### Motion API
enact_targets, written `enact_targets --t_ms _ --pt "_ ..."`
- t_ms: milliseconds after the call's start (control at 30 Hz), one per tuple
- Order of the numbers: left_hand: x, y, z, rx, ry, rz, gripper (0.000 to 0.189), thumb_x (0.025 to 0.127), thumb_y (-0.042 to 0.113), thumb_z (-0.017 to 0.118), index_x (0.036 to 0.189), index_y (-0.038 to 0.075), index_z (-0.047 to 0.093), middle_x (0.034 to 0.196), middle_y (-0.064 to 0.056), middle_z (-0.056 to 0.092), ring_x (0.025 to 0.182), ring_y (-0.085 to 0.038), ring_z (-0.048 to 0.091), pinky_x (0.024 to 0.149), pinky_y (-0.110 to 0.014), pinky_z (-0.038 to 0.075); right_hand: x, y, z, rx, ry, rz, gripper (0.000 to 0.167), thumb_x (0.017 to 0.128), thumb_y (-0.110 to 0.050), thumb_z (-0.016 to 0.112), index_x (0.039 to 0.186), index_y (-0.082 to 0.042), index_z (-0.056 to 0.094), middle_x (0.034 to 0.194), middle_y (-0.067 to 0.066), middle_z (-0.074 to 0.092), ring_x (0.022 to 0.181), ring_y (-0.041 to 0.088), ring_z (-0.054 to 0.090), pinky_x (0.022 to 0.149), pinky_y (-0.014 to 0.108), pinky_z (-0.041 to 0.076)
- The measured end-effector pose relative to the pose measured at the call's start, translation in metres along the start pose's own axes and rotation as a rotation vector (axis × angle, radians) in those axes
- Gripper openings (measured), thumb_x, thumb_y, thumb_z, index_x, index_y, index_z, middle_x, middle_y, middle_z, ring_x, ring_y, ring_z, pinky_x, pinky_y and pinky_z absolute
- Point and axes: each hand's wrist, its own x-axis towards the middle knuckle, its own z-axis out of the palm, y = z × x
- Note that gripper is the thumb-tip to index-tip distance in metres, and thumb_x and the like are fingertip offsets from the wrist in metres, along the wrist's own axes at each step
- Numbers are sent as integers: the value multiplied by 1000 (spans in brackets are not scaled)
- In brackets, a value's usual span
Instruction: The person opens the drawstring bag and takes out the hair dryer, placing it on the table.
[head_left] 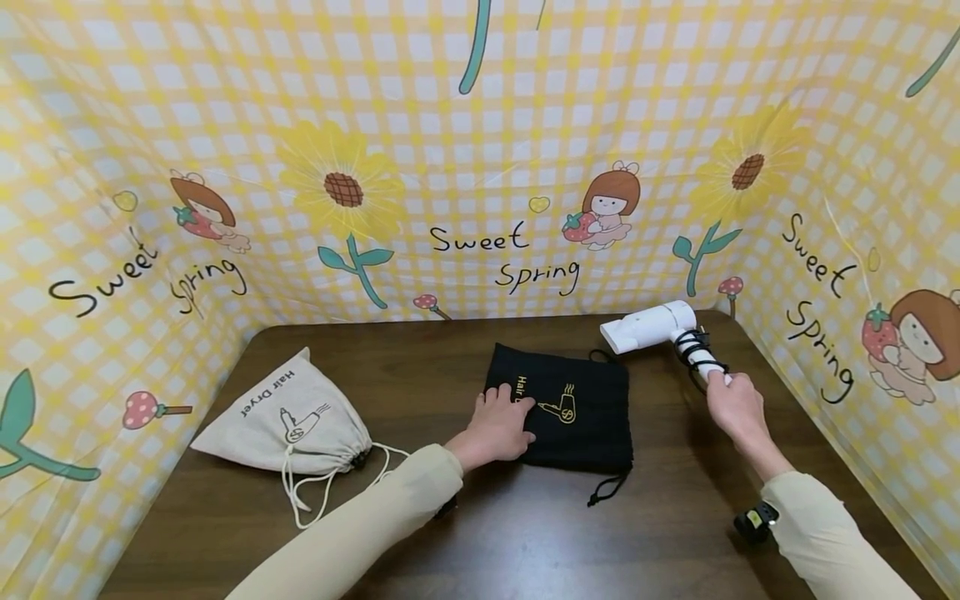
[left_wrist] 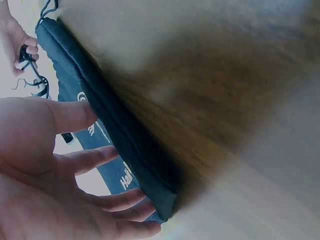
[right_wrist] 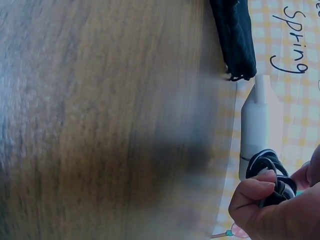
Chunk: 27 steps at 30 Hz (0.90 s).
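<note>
At the right, my right hand (head_left: 737,408) grips the lower handle of a white hair dryer (head_left: 651,325), whose nozzle points left. A black cord (right_wrist: 270,167) is wound round the handle. My left hand (head_left: 501,425) rests on the left part of a black drawstring bag (head_left: 592,417) with a yellow hair dryer print. Its fingers (left_wrist: 100,157) are spread and fairly straight over the bag, seen in the left wrist view. The bag lies flat, its drawstring side to the right. Whether the dryer touches the table cannot be told.
A beige drawstring bag (head_left: 307,417) marked "Hair Dryer" lies at the left of the brown wooden table (head_left: 525,533), its white cords loose near my left sleeve. Yellow checked cloth (head_left: 480,167) hangs behind the table and along both sides.
</note>
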Motion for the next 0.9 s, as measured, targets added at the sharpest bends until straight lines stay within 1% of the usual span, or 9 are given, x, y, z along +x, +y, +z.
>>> enact_targets --t_ms 100,233,400,533,667,767,900 --pt "0 2 -1 -13 -10 14 55 103 36 68 154 18 55 149 -20 43 135 -40 39 118 -61 28 1 2 0 7 -2 13 51 107 -38 30 105 9 51 104 32 54 94 45 52 71 44 44" --pt "1 3 -4 -30 -44 32 54 105 34 65 155 19 54 150 -20 41 136 -41 37 117 -63 27 4 3 -1 17 -8 34 55 108 -40 29 109 11 50 107 33 53 94 45 52 70 45 45" --pt "3 6 -5 -27 -80 32 53 107 31 61 158 22 50 153 -19 37 139 -40 34 119 -63 24 6 4 -1 15 -4 45 55 107 -41 28 108 10 50 108 34 53 95 46 52 71 46 45" --pt "4 11 -4 -16 -84 37 56 106 25 60 160 22 46 154 -19 36 140 -39 33 120 -62 22 8 4 -1 12 3 46 54 107 -40 29 105 9 51 107 33 54 95 45 52 70 45 45" --pt "5 17 -5 -19 -73 36 60 102 19 60 160 18 45 154 -19 37 141 -39 34 121 -62 22 9 4 -1 22 0 53 54 107 -40 28 106 9 51 107 32 54 94 45 52 69 44 45" --pt "7 21 -5 -8 -78 33 59 101 19 60 158 17 47 154 -17 39 142 -38 35 121 -62 22 10 5 -2 25 0 56 54 107 -40 29 106 9 51 107 33 54 95 45 52 70 45 45" --pt "9 25 -5 -5 -99 33 57 102 21 58 158 20 49 157 -16 38 145 -37 33 121 -63 20 12 6 -2 17 7 52 52 106 -39 30 102 9 52 106 33 55 95 45 52 72 46 46"
